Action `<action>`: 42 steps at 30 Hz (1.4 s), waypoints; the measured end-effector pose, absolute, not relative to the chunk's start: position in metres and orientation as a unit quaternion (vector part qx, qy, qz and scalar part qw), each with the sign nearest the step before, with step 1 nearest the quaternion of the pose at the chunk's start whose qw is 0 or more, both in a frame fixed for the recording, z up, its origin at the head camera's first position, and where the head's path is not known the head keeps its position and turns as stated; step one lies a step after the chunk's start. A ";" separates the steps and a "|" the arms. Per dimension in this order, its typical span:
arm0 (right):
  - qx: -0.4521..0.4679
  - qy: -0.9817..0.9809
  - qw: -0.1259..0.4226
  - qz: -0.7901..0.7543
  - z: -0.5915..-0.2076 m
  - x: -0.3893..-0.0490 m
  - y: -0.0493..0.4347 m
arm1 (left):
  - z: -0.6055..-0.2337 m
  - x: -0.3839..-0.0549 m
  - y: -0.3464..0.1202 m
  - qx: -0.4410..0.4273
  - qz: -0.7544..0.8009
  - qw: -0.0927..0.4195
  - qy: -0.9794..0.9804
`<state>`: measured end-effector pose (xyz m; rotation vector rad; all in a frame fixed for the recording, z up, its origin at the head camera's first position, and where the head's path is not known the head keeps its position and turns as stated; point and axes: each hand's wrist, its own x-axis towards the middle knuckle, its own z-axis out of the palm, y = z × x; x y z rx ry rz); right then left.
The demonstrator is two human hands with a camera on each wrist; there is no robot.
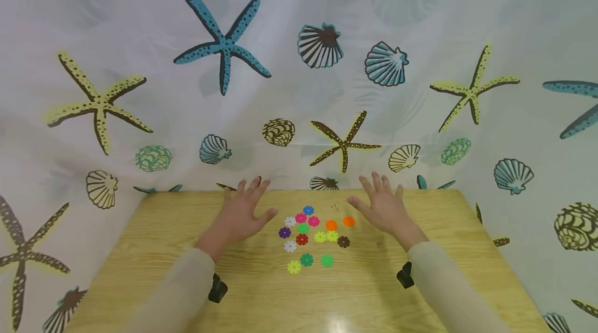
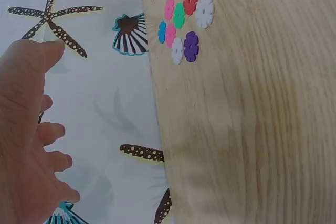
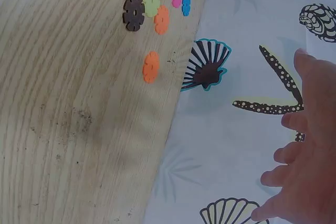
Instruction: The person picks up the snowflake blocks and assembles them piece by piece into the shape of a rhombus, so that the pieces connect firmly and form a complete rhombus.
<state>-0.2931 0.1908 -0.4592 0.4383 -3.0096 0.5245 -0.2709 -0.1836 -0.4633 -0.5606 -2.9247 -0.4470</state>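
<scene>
My left hand (image 1: 240, 213) is held over the table's left half, fingers spread and holding nothing. On the other side, my right hand (image 1: 385, 208) is spread in the same way, with nothing in it. Between them lie several flat notched discs in many colours. Nearest the left hand are a purple disc (image 1: 284, 232) and a white disc (image 1: 290, 221). An orange disc (image 1: 349, 221) lies closest to the right hand, with a brown disc (image 1: 343, 242) just below it. At the front of the group are a yellow disc (image 1: 294, 267) and a green disc (image 1: 327, 260).
The discs lie on a light wooden table (image 1: 261, 296). A white curtain (image 1: 289, 94) printed with starfish and shells hangs behind the table and along both sides. Each wrist carries a small black device, one at the left wrist (image 1: 217, 289) and one at the right (image 1: 405, 275).
</scene>
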 end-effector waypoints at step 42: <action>0.145 -0.914 -0.034 0.378 -0.561 -0.263 0.181 | -0.568 -0.248 -0.142 -0.098 -0.420 -0.030 -0.902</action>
